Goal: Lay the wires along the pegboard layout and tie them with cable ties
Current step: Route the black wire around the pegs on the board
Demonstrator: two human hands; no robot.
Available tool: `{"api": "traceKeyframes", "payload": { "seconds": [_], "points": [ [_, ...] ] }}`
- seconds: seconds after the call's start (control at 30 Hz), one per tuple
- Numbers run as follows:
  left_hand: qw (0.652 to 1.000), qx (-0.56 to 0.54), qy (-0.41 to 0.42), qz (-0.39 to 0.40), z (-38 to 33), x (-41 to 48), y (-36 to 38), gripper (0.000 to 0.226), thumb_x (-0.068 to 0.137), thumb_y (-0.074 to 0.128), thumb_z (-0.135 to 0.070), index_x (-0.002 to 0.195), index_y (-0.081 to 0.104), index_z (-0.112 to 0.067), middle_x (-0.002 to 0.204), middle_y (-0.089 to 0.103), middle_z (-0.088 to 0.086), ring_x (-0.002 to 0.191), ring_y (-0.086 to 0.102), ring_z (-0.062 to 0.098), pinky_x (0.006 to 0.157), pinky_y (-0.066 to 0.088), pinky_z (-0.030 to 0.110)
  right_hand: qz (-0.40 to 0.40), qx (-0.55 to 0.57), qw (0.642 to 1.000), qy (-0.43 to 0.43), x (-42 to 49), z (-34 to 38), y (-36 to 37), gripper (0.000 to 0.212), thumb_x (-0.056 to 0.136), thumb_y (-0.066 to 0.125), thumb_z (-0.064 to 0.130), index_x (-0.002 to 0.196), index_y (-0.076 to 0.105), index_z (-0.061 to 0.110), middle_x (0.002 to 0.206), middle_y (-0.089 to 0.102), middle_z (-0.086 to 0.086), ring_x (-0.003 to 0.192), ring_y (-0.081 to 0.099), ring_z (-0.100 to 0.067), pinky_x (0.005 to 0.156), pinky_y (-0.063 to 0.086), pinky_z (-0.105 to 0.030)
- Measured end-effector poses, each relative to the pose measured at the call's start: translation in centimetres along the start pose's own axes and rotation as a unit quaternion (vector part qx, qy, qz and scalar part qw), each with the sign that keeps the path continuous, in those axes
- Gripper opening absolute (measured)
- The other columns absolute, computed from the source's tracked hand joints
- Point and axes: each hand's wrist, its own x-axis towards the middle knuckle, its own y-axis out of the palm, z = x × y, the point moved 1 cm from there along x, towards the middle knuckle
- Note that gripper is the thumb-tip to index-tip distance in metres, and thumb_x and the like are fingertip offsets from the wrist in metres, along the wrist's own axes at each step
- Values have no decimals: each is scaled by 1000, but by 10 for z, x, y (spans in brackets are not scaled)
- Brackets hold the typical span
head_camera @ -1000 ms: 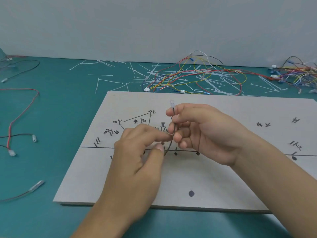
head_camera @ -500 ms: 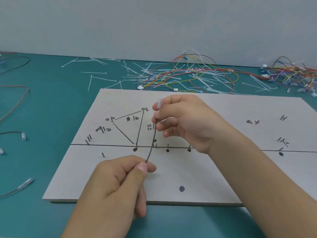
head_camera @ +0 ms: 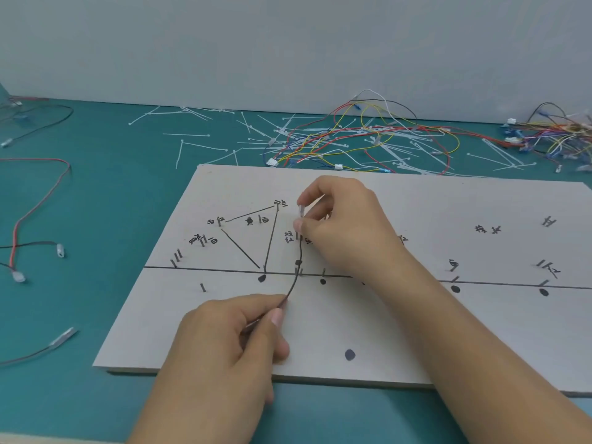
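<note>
A grey pegboard [head_camera: 400, 331] with drawn lines, black dots, handwritten labels and short metal pegs lies on the teal table. A thin black wire [head_camera: 298, 274] runs over the board between my hands. My right hand [head_camera: 346, 225] pinches the wire's upper end at its clear terminal [head_camera: 301, 210], above the pegs near the board's middle. My left hand [head_camera: 237, 338] pinches the wire's lower part between thumb and forefinger, near the board's front half. The wire passes beside a peg on the long horizontal line.
Loose white cable ties [head_camera: 198, 136] and a tangle of coloured wires [head_camera: 368, 139] lie behind the board. More coloured wires [head_camera: 557, 136] sit at the far right. Red and black wires with terminals [head_camera: 38, 200] lie left of the board. A grey wall stands behind.
My left hand slid down the wire away from my right hand, drawing the wire straight. My right hand lowered the terminal end toward the pegs near the board's middle.
</note>
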Motion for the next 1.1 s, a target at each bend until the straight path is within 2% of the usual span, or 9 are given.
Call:
{"api": "traceKeyframes", "payload": {
  "seconds": [0.07,0.13,0.33,0.47,0.6,0.77,0.93,1.0,1.1],
  "points": [
    [1000,-29,-6,-10,1,0,2,29,97,61,-18,99,77,-42,70,76,-5,41,65,21,48,43,11,4,37,999,-2,0,-1,-2,24,84,78,15,96,63,30,71,73,7,55,58,4,56,44,-14],
    [998,-56,-8,-21,1,0,2,35,97,62,-11,92,76,-43,70,77,-1,40,65,25,41,41,11,4,51,999,-3,0,-1,-3,23,84,79,15,93,63,30,70,74,7,50,59,1,58,45,-21],
    [995,-86,-24,-38,2,-1,4,37,95,64,-5,79,74,-38,64,74,4,38,64,26,37,37,8,12,14,1000,-6,1,-5,0,12,85,80,22,88,70,29,70,72,9,53,58,2,55,40,-16],
    [996,-78,-37,-30,1,0,3,34,94,63,-8,78,73,-36,61,72,6,39,64,27,34,38,17,27,-4,1000,-7,2,-6,0,12,87,74,24,85,64,29,75,70,9,59,57,4,47,39,-10],
    [997,-59,-54,-8,0,3,-3,30,93,61,-11,80,72,-35,58,71,8,38,63,28,33,40,25,38,-39,998,-23,-1,-4,2,11,88,70,21,79,69,26,74,67,12,63,55,10,50,38,-4],
    [997,-9,-71,26,-4,5,-5,30,94,59,-15,83,68,-41,58,71,7,37,61,24,37,42,27,59,-54,996,-29,-4,-4,-1,13,85,66,16,77,73,24,72,69,12,62,56,11,51,38,-2],
    [994,68,-60,55,-7,3,-8,29,93,59,-26,94,61,-54,59,71,-3,39,62,16,38,44,22,96,-74,992,-39,-7,-7,-4,16,79,77,17,87,69,29,83,66,11,64,56,10,53,38,-4],
    [992,99,-44,58,-6,0,-11,28,87,60,-31,96,62,-57,59,68,-6,48,64,14,52,57,31,96,-78,991,-42,-8,-8,-3,19,79,78,20,92,68,31,87,65,11,65,55,9,54,38,-3],
    [990,131,-32,52,-7,-1,-14,30,83,63,-35,96,63,-62,59,66,-8,50,62,8,62,60,36,95,-87,991,-40,-9,-8,-2,23,80,76,21,99,68,33,90,63,12,65,56,4,56,39,-3]
  ]
}}
